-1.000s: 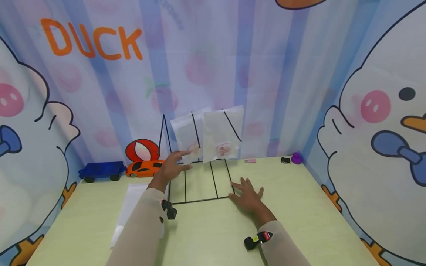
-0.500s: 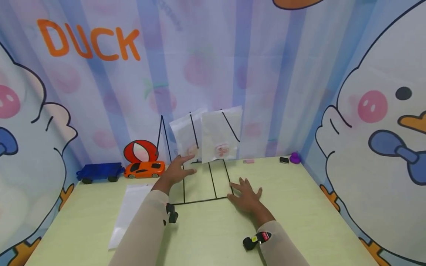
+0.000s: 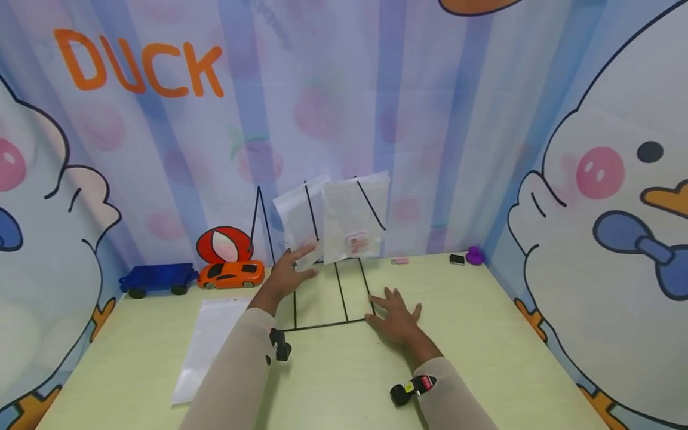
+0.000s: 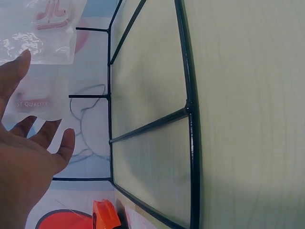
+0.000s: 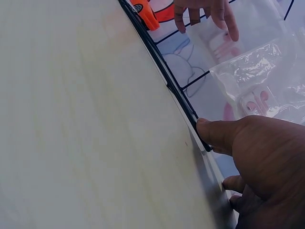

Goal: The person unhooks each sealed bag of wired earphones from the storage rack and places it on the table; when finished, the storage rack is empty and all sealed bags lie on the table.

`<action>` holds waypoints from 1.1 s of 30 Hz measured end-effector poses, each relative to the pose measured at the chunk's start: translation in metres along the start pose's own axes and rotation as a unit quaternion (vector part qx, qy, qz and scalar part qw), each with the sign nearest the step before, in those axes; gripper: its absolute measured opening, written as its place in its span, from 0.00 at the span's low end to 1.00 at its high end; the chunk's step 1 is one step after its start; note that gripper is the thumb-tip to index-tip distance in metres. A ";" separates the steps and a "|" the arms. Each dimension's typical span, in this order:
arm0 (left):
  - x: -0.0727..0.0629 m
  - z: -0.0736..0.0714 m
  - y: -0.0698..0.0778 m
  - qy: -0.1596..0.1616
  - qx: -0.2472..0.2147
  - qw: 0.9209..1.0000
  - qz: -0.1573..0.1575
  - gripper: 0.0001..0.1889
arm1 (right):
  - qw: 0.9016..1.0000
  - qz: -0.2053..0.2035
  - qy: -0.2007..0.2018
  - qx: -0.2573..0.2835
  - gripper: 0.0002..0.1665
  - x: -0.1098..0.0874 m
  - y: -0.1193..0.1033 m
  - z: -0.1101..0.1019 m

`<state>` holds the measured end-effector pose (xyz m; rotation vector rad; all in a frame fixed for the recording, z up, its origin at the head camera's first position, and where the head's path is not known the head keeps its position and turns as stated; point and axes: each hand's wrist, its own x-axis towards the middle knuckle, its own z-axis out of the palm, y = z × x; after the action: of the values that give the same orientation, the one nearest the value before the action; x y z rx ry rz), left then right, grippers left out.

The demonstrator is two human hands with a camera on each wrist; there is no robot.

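A black wire display rack (image 3: 322,326) stands on the table with its prongs rising at the back. Two clear plastic bags hang on it: a left bag (image 3: 301,215) and a right bag (image 3: 355,209), each with pink-and-white earphones (image 4: 51,13) packed inside. My left hand (image 3: 283,278) is spread at the lower end of the left bag, thumb and fingers apart. At the rack's front right corner, my right hand (image 3: 400,319) touches the frame with its thumb (image 5: 221,133) and index finger, the other fingers spread over the tabletop.
Left of the rack stand an orange toy car (image 3: 231,275) and a blue toy wagon (image 3: 158,279). A white sheet (image 3: 206,346) lies by my left forearm. Along the back right are a pink eraser (image 3: 400,261), a small black item (image 3: 457,259) and a purple toy (image 3: 475,255).
My left hand has shifted slightly right across the foot of the left bag, mostly in the first half second. The right hand has stayed at the rack's corner.
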<state>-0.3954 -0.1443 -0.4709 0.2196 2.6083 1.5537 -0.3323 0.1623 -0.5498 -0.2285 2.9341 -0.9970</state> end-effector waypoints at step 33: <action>-0.029 0.002 -0.010 0.113 -0.006 0.988 0.105 0.29 | 1.000 -0.001 0.004 0.004 0.33 0.000 -0.002 -0.001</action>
<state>-0.3670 -0.1523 -0.4805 0.3468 2.8258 1.7541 -0.3318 0.1613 -0.5482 -0.2275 2.9368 -1.0117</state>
